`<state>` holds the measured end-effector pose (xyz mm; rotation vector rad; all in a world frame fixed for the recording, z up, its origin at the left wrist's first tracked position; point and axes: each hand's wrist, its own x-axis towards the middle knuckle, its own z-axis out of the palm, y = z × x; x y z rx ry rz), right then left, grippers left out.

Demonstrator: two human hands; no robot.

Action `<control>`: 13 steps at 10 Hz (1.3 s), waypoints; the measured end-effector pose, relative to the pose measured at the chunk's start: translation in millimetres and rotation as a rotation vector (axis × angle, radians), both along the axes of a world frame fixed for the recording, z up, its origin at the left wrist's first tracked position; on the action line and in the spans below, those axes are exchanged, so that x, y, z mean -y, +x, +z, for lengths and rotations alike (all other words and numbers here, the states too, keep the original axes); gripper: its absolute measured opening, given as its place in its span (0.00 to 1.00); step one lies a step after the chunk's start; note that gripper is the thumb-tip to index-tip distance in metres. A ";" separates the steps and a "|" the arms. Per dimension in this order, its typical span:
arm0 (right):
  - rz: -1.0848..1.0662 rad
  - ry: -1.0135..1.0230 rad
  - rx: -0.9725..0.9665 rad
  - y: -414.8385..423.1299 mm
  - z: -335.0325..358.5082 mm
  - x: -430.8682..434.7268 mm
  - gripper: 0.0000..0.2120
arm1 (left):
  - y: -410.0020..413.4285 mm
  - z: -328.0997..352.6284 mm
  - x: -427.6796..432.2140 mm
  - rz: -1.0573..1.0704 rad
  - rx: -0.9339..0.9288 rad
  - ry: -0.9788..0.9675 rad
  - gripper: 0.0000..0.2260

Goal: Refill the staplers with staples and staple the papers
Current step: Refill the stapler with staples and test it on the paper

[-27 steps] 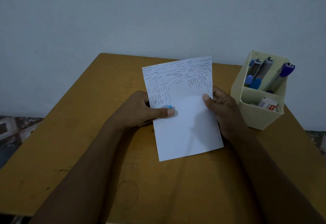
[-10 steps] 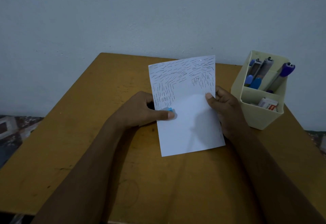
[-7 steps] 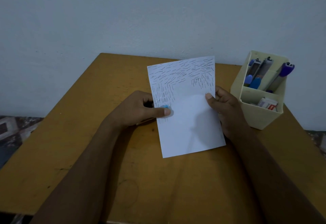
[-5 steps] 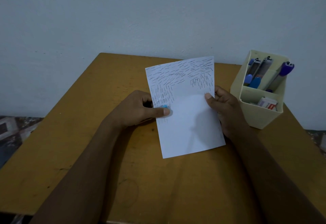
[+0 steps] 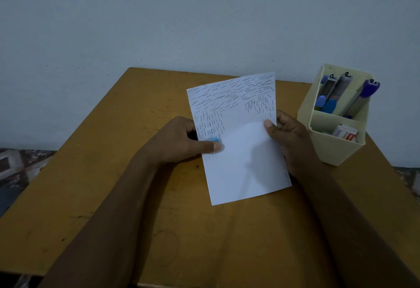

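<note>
A white sheet of paper [image 5: 245, 165], covered with many staples across its upper half, is held tilted above the wooden table [image 5: 113, 197]. My left hand [image 5: 181, 142] grips a small blue stapler [image 5: 214, 140] over the paper's left edge, thumb pressing on top; most of the stapler is hidden by the hand and the sheet. My right hand [image 5: 288, 138] pinches the paper's right edge between thumb and fingers.
A cream plastic organizer [image 5: 336, 149] stands at the table's right side. Its back compartment holds several blue and purple staplers [image 5: 329, 101]; the front one holds small staple boxes [image 5: 345, 133]. A pale wall rises just behind the table.
The paper shifted slightly left and right between the hands. The left thumb keeps pressing the stapler at the sheet's left edge. Both hands remain in nearly the same place.
</note>
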<state>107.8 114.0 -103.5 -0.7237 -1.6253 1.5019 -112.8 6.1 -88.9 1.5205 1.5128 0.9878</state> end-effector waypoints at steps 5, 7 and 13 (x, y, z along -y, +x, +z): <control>0.024 -0.049 -0.013 0.5 -0.5 -1.5 0.13 | -6.7 1.1 0.7 -0.022 0.058 -0.068 0.17; 0.019 -0.058 -0.015 0.9 -2.4 -2.8 0.13 | -7.3 0.5 -0.7 -0.023 0.059 -0.037 0.15; 0.026 -0.054 -0.012 0.3 -1.4 -1.9 0.13 | -4.5 -4.2 -2.1 -0.020 0.025 -0.015 0.12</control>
